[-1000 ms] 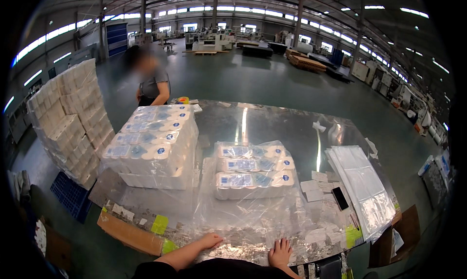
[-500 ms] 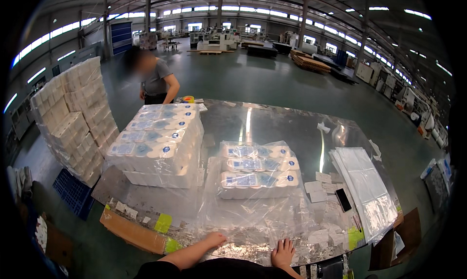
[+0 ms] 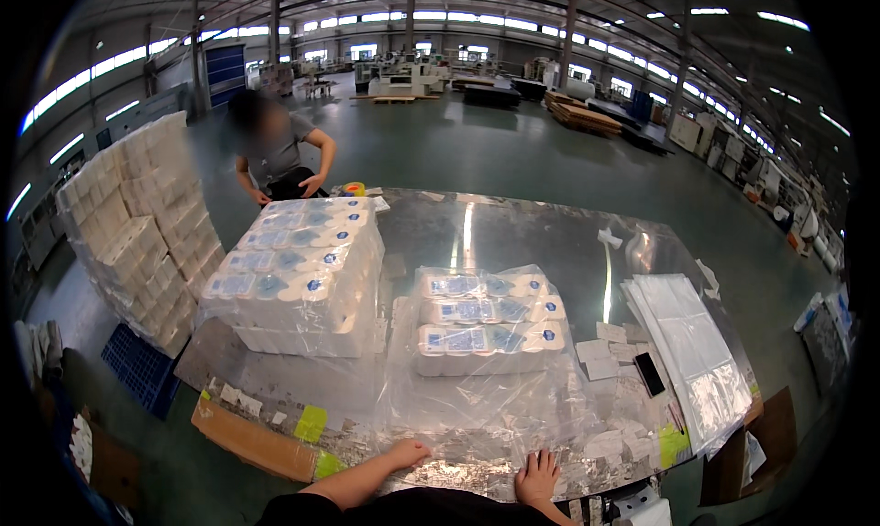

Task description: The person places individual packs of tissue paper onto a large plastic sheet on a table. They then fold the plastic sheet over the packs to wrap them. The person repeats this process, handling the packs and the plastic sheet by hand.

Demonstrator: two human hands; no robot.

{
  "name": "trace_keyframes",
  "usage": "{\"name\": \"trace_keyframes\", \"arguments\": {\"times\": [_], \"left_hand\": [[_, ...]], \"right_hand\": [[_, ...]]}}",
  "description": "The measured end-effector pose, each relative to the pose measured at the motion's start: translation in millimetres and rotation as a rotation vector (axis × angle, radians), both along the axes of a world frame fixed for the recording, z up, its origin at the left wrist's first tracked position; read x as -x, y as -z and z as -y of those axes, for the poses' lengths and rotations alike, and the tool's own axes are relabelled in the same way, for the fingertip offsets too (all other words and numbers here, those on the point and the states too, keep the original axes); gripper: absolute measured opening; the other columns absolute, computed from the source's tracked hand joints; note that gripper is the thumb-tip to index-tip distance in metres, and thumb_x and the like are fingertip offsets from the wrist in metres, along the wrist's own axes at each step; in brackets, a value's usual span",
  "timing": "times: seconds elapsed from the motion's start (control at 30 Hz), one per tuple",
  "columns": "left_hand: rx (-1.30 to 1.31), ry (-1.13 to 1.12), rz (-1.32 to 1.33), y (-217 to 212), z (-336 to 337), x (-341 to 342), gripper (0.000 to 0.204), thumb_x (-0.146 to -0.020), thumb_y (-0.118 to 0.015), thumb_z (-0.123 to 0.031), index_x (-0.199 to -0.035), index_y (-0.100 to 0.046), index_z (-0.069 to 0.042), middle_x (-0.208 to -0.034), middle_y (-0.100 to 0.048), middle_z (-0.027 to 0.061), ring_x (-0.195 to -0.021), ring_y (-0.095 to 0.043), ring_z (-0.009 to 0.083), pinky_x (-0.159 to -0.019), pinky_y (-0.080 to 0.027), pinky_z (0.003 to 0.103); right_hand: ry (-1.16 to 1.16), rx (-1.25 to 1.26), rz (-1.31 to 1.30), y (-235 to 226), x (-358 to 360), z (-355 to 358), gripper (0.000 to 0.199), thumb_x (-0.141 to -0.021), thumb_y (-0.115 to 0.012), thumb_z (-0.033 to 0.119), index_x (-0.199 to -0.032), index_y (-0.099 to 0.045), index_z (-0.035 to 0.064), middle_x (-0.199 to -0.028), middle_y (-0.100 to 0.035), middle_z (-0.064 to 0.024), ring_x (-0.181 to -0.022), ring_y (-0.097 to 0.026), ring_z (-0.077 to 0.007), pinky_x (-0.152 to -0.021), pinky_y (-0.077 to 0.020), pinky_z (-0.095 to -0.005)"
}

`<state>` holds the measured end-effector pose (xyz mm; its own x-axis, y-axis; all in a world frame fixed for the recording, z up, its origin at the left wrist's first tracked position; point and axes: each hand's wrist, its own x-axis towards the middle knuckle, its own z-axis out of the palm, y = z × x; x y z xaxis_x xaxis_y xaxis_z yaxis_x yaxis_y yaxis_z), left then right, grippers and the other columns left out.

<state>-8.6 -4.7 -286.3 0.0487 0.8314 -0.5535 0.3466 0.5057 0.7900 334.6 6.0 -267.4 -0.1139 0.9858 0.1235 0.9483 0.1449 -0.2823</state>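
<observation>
My left hand rests at the near edge of the table with its fingers curled, beside the open end of a clear plastic bag. Whether it pinches any film there is too small to tell. My right hand lies flat on the table edge, fingers spread, holding nothing. Inside the bag, three rows of wrapped toilet roll packs with blue print stand in the middle. To their left is a taller bagged stack of similar packs, two layers high.
Flat plastic bags lie at the table's right, next to a black phone and paper scraps. A tape roll sits at the far edge. A co-worker stands behind the tall stack. Piled rolls rise beside a blue pallet at left.
The co-worker has straightened a little and drawn both hands in front of their waist. My view has shifted slightly; my hands and the packs stay in place.
</observation>
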Motion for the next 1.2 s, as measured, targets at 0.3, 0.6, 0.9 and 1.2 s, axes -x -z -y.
{"name": "trace_keyframes", "arguments": {"times": [0.3, 0.6, 0.9, 1.2], "left_hand": [[0.002, 0.006, 0.022, 7, -2, 0, 0.026, -0.082, -0.059, -0.03, -0.072, -0.066, -0.007, -0.056, -0.059, 0.0014, -0.047, -0.054, 0.0119, -0.05, -0.043, 0.028], [0.013, -0.01, -0.041, -12, -1, -1, 0.03, -0.081, -0.059, -0.033, -0.064, -0.063, -0.008, -0.053, -0.059, 0.002, -0.046, -0.053, 0.0132, -0.049, -0.042, 0.029], [0.01, 0.039, -0.112, -24, 1, -3, 0.034, -0.081, -0.06, -0.036, -0.06, -0.062, -0.008, -0.05, -0.057, 0.0021, -0.042, -0.05, 0.0134, -0.047, -0.04, 0.03], [-0.561, 0.357, -0.371, -246, -38, -8, 0.062, -0.078, -0.068, -0.034, -0.13, -0.049, -0.009, -0.128, -0.053, 0.0167, -0.114, -0.052, 0.03, -0.094, -0.041, 0.039]], "right_hand": [[-0.003, -0.031, 0.02, -3, -3, 1, 0.046, -0.079, -0.054, 0.027, -0.122, -0.052, 0.0093, -0.138, -0.038, -0.0185, -0.131, -0.03, -0.0379, -0.101, -0.0251, -0.0596], [-0.009, -0.058, 0.048, 3, -3, 0, 0.05, -0.079, -0.055, 0.03, -0.125, -0.052, 0.0118, -0.139, -0.039, -0.0162, -0.13, -0.032, -0.0357, -0.101, -0.0262, -0.0589], [-0.019, -0.061, 0.051, -1, -5, 0, 0.049, -0.078, -0.056, 0.029, -0.124, -0.052, 0.0119, -0.139, -0.039, -0.0161, -0.13, -0.032, -0.0361, -0.101, -0.0272, -0.0589], [0.022, -0.104, 0.039, -3, -6, 4, 0.046, -0.078, -0.056, 0.024, -0.122, -0.052, 0.0123, -0.132, -0.043, -0.0157, -0.128, -0.035, -0.0346, -0.099, -0.0296, -0.0572]]}}
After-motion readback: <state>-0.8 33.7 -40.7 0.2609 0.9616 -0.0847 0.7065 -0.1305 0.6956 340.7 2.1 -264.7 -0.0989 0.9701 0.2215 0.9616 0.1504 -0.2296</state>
